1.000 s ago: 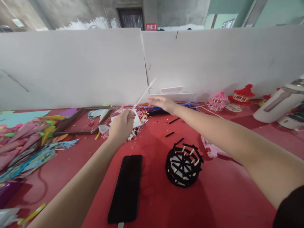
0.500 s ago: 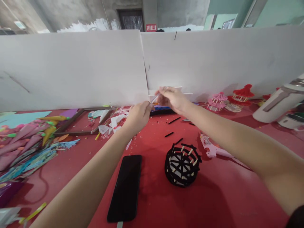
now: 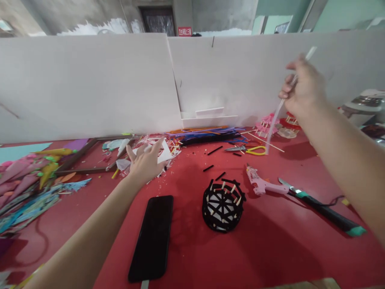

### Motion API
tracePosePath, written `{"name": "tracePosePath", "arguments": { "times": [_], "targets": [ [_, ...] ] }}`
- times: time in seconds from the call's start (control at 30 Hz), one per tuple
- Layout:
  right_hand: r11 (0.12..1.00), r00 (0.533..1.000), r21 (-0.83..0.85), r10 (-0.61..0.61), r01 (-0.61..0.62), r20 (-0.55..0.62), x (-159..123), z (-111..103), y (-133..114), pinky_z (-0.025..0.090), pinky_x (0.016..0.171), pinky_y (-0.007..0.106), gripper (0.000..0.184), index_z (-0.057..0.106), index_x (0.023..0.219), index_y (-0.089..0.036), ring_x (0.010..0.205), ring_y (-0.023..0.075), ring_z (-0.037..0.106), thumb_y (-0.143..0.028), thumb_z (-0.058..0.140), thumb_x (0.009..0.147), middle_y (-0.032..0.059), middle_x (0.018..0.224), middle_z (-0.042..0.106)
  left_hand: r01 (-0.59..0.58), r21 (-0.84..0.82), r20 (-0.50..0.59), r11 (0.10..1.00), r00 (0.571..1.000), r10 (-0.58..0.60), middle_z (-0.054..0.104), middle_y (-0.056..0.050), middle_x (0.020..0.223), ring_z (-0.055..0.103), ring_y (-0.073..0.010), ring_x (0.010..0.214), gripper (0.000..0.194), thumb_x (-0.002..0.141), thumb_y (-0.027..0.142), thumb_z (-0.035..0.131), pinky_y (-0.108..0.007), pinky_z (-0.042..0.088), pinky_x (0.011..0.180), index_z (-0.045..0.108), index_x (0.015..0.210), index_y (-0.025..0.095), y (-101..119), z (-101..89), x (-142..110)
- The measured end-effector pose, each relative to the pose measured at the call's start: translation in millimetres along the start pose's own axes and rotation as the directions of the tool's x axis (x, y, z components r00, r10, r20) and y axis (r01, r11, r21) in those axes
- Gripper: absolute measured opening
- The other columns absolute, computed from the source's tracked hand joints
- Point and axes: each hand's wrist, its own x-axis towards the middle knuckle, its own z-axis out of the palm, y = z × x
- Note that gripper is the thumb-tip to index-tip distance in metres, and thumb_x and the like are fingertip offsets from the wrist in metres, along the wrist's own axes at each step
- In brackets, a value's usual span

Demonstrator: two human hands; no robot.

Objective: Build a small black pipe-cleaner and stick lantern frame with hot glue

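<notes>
My right hand (image 3: 303, 86) is raised at the right, its fingers closed round a long translucent glue stick (image 3: 274, 120), which slants down toward the table. My left hand (image 3: 146, 162) is stretched out with fingers spread over the white scraps (image 3: 165, 153), holding nothing. Whether it touches them I cannot tell. Between my arms sits a round openwork basket (image 3: 223, 206) of black fuzzy sticks with pale wooden pegs. Right of it lies a pink glue gun (image 3: 258, 184), with a black and green knife (image 3: 325, 210) beyond.
A black phone (image 3: 152, 239) lies near my left forearm. Yellow-handled pliers (image 3: 255, 150) and bundled pipe cleaners (image 3: 207, 136) lie toward the white board (image 3: 120, 84). Pink craft cones (image 3: 18, 176) crowd the left; a small pink pagoda (image 3: 266, 124) stands at the back right.
My right hand has swung up and to the right, carrying the glue stick. My left hand has let go, moved left and down, and spread open. The pliers and knife have come into view.
</notes>
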Motion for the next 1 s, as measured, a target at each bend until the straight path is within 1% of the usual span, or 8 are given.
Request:
{"name": "tracePosePath", "arguments": {
  "times": [0.23, 0.33, 0.47, 0.57, 0.63, 0.8, 0.93, 1.0],
  "targets": [
    [0.948, 0.941, -0.172, -0.22, 0.269, 0.257, -76.4, -27.5, -54.7, 0.023, 0.039, 0.028, 0.037, 0.072, 0.095, -0.035, 0.038, 0.0096, 0.033, -0.069, 0.061, 0.085, -0.0016, 0.058, 0.052, -0.05, -0.059, -0.147, 0.997, 0.988, 0.04, 0.033, -0.009, 0.163, 0.027, -0.0447, 0.15, 0.02, 0.09, 0.035, 0.06, -0.074, 0.006, 0.12, 0.074, 0.101, 0.024, 21.6, -14.2, -1.4],
    [0.972, 0.945, -0.156, -0.12, 0.174, 0.306, -107.3, -45.6, -66.2, 0.025, 0.041, 0.032, 0.025, 0.074, 0.086, -0.036, 0.044, 0.0118, 0.029, -0.06, 0.069, 0.083, -0.0005, 0.06, 0.038, -0.088, -0.09, -0.107, 0.992, 0.991, 0.078, 0.008, -0.014, 0.169, 0.018, -0.0504, 0.151, 0.061, 0.084, 0.035, 0.069, -0.076, 0.013, 0.118, 0.051, 0.142, 0.025, 28.4, -13.9, -8.7],
    [0.987, 0.961, -0.137, 0.112, -0.079, 0.253, -172.3, -69.5, -30.5, 0.033, 0.043, 0.036, 0.024, 0.072, 0.08, -0.035, 0.047, 0.0164, 0.042, -0.056, 0.063, 0.088, 0.0016, 0.06, 0.046, -0.177, -0.056, -0.145, 0.983, 0.975, 0.167, 0.017, -0.011, 0.167, 0.02, -0.0482, 0.151, 0.045, 0.091, 0.042, 0.06, -0.074, 0.014, 0.118, 0.057, 0.134, 0.03, 34.3, -8.6, -21.3],
    [0.889, 0.717, -0.375, 0.439, -0.262, 0.541, -222.8, -82.9, 13.5, 0.043, 0.045, 0.036, 0.024, 0.072, 0.091, -0.037, 0.051, 0.019, 0.053, -0.058, 0.061, 0.089, 0.0023, 0.062, 0.058, -0.201, -0.062, -0.189, 0.978, 0.964, 0.186, 0.028, -0.012, 0.162, 0.025, -0.0469, 0.149, 0.039, 0.092, 0.042, 0.059, -0.073, 0.018, 0.118, 0.061, 0.129, 0.031, 36.0, -3.6, -29.3],
    [0.885, 0.661, -0.349, 0.462, -0.307, 0.591, -235.6, -88.3, 30.6, 0.043, 0.044, 0.034, 0.032, 0.065, 0.118, -0.041, 0.048, 0.0176, 0.052, -0.056, 0.059, 0.09, -0.0004, 0.065, 0.059, -0.203, -0.072, -0.189, 0.977, 0.964, 0.186, 0.032, -0.013, 0.16, 0.031, -0.0459, 0.146, 0.037, 0.092, 0.043, 0.058, -0.071, 0.021, 0.118, 0.063, 0.127, 0.029, 37.0, 0.1, -33.4],
    [0.968, 0.89, -0.104, 0.249, -0.226, 0.382, -191.7, -96.8, 8.1, 0.05, 0.053, 0.038, 0.045, 0.052, 0.132, -0.053, 0.052, 0.0186, 0.058, -0.046, 0.063, 0.089, -0.0015, 0.077, 0.061, -0.199, -0.084, -0.144, 0.976, 0.972, 0.186, 0.031, -0.014, 0.16, 0.032, -0.0474, 0.145, 0.036, 0.091, 0.042, 0.059, -0.069, 0.022, 0.118, 0.066, 0.124, 0.028, 41.2, 5.3, -41.9],
    [0.972, 0.918, -0.026, 0.23, -0.235, 0.323, -155.8, -103.0, -19.1, 0.055, 0.074, 0.048, 0.044, 0.067, 0.113, -0.047, 0.118, 0.0301, 0.063, -0.074, 0.046, 0.086, 0.008, 0.126, 0.066, -0.206, -0.094, -0.136, 0.974, 0.972, 0.193, 0.027, -0.014, 0.162, 0.029, -0.0468, 0.146, 0.036, 0.092, 0.04, 0.057, -0.069, 0.022, 0.118, 0.066, 0.123, 0.026, 40.9, 3.1, -46.6],
    [0.971, 0.94, -0.032, 0.238, -0.237, 0.246, -151.3, -105.2, -17.2, 0.055, 0.076, 0.05, 0.042, 0.071, 0.086, -0.041, 0.112, 0.0319, 0.066, -0.078, 0.051, 0.08, 0.0108, 0.099, 0.072, -0.205, -0.108, -0.144, 0.973, 0.971, 0.189, 0.027, -0.014, 0.162, 0.029, -0.0469, 0.146, 0.035, 0.092, 0.04, 0.057, -0.069, 0.022, 0.118, 0.066, 0.123, 0.027, 39.0, 1.9, -47.9]
  ]
}}
